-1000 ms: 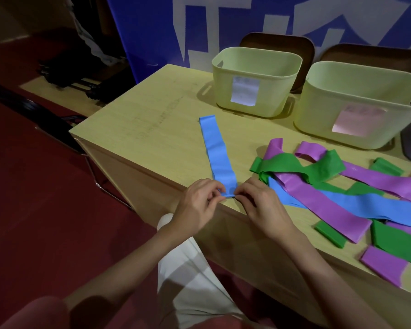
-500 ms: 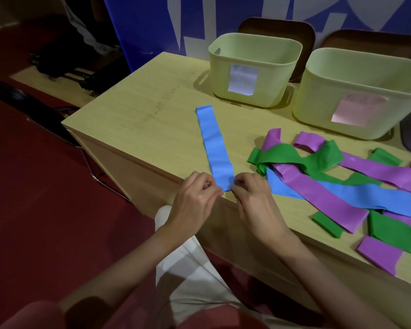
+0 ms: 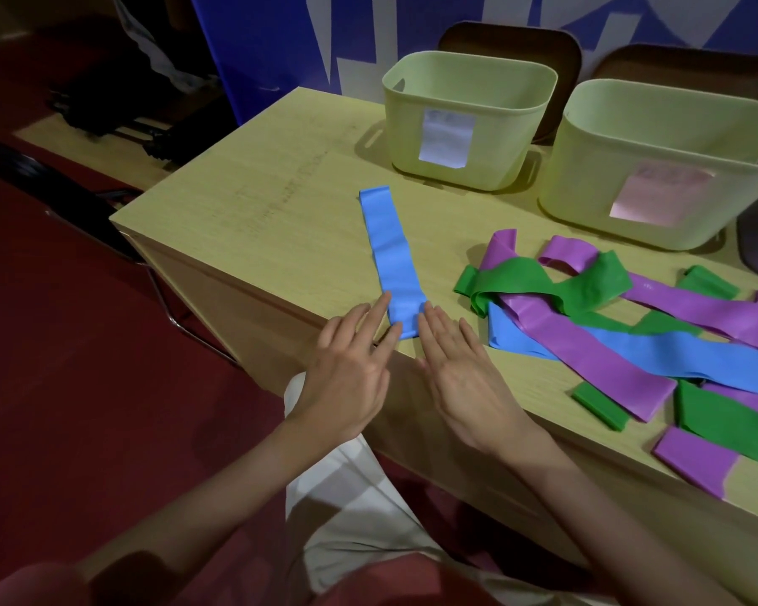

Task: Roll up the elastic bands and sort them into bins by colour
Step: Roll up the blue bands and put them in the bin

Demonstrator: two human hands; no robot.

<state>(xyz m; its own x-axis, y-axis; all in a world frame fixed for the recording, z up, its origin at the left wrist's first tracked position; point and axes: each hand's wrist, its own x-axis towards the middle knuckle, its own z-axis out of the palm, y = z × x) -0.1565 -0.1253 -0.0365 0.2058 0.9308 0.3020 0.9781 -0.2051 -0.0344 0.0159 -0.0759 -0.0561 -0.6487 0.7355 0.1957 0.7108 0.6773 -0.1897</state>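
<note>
Risk: the roll start at the near end of the blue band (image 3: 394, 260) may spring flat. Both hands are spread wide w/ straight fingers, neither grip holding anything; left hand (image 3: 346, 369) and right hand (image 3: 464, 378) only touch the band's near end. Uneven push = skewed roll.

Blue band: flat, straight, lightly creased, on the table (image 3: 281, 220) near its front edge, approx. in line w/ the left bin (image 3: 469, 115). Pile (image 3: 609, 325) of green, purple, blue bands lies to its right.

Two brown chairs (image 3: 510, 41) stand behind the wooden table (image 3: 281, 203).
</note>
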